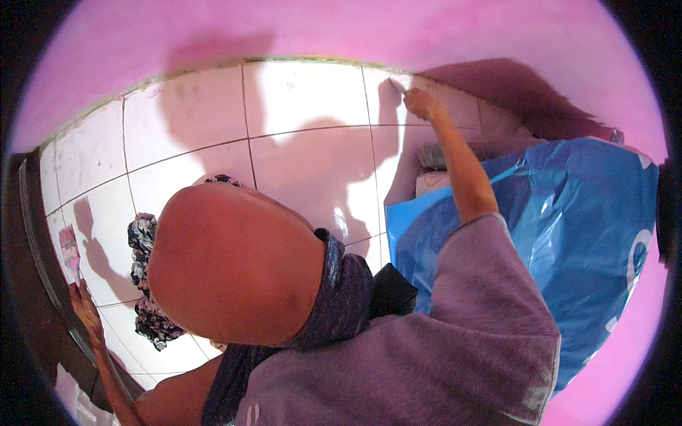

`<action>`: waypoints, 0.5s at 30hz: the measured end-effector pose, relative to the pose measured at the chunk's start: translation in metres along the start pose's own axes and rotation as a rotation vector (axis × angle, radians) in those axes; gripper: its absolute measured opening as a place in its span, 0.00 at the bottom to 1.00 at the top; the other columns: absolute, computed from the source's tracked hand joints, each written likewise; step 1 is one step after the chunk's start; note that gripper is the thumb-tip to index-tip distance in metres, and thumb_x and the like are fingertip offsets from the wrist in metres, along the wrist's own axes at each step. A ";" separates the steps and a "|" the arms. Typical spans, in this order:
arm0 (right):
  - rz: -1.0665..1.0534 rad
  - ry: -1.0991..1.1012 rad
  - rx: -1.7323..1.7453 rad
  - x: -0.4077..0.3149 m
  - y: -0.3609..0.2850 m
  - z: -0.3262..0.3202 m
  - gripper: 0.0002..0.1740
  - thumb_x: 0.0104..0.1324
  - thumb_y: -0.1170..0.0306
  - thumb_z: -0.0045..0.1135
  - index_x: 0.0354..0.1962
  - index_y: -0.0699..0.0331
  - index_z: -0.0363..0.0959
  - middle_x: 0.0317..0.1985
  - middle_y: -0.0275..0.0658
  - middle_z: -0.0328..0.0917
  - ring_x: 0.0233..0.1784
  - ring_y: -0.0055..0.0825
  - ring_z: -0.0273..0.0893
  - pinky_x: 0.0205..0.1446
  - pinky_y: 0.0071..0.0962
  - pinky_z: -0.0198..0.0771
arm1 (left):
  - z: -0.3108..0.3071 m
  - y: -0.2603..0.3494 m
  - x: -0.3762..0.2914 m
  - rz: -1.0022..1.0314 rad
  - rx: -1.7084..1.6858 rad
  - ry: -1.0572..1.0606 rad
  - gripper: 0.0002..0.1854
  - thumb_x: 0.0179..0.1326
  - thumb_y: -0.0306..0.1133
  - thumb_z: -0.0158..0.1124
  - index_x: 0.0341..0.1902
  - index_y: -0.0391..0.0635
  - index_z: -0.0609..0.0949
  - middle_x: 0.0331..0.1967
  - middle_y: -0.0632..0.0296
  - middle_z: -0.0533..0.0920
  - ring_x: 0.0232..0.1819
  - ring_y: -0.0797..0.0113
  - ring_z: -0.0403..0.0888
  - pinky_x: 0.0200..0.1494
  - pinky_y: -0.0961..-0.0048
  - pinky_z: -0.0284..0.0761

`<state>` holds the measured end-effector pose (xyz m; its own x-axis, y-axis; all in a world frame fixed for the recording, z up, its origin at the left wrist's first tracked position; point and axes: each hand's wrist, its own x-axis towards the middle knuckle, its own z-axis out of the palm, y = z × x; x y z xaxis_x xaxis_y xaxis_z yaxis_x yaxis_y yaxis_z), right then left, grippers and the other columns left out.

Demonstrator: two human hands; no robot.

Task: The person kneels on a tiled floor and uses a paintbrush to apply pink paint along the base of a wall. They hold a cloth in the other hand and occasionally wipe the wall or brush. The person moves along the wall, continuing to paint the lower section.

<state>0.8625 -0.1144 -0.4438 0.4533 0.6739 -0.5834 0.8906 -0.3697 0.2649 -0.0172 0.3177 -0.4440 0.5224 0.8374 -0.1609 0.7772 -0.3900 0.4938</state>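
My left hand (87, 309), at the far left beside a dark wooden edge, grips the handle of a paintbrush (70, 247). Its bristles point up and bear pink paint. Out ahead on the right, my right hand (421, 103) is closed around a thin tool (397, 85), whose tip lies near the joint between the tiled floor (314, 96) and the pink wall (341, 26). The tool is too small to name. My bent knee (237, 266) fills the middle of the view.
A large blue plastic sheet or bag (575, 213) stands on the right, with a grey roll-like item (432, 157) by its edge. Black-and-white patterned ruffled fabric (143, 266) lies left of my knee. Dark furniture or a door frame (32, 229) borders the left side.
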 end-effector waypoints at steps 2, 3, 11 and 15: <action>0.105 0.147 0.105 -0.006 -0.028 -0.003 0.21 0.61 0.63 0.38 0.27 0.73 0.74 0.34 0.59 0.74 0.40 0.47 0.75 0.47 0.43 0.69 | -0.013 0.009 -0.009 -0.049 -0.024 0.058 0.18 0.66 0.37 0.42 0.50 0.33 0.71 0.46 0.49 0.67 0.45 0.58 0.65 0.48 0.66 0.62; 0.169 0.221 0.076 -0.003 -0.016 0.009 0.18 0.58 0.65 0.40 0.26 0.72 0.75 0.31 0.58 0.76 0.38 0.46 0.77 0.45 0.43 0.70 | -0.003 0.004 -0.004 -0.150 -0.136 0.077 0.19 0.67 0.37 0.41 0.51 0.34 0.70 0.47 0.49 0.67 0.47 0.58 0.65 0.50 0.66 0.62; 0.195 0.115 0.119 0.007 0.011 0.023 0.16 0.53 0.68 0.42 0.28 0.72 0.75 0.30 0.56 0.77 0.34 0.47 0.78 0.40 0.42 0.73 | -0.021 -0.023 -0.021 0.151 0.415 -0.094 0.21 0.69 0.33 0.33 0.62 0.39 0.65 0.63 0.47 0.60 0.65 0.56 0.58 0.64 0.67 0.53; 0.384 0.004 0.416 0.019 -0.012 0.002 0.17 0.55 0.67 0.42 0.34 0.72 0.74 0.39 0.57 0.75 0.41 0.49 0.76 0.45 0.45 0.70 | -0.034 -0.030 -0.030 0.065 0.034 -0.100 0.22 0.69 0.34 0.32 0.62 0.39 0.64 0.64 0.46 0.58 0.65 0.55 0.56 0.65 0.64 0.50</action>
<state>0.8606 -0.0982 -0.4594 0.7428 0.4429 -0.5020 0.5721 -0.8094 0.1323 -0.0679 0.3173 -0.4244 0.6034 0.7680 -0.2147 0.7511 -0.4568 0.4767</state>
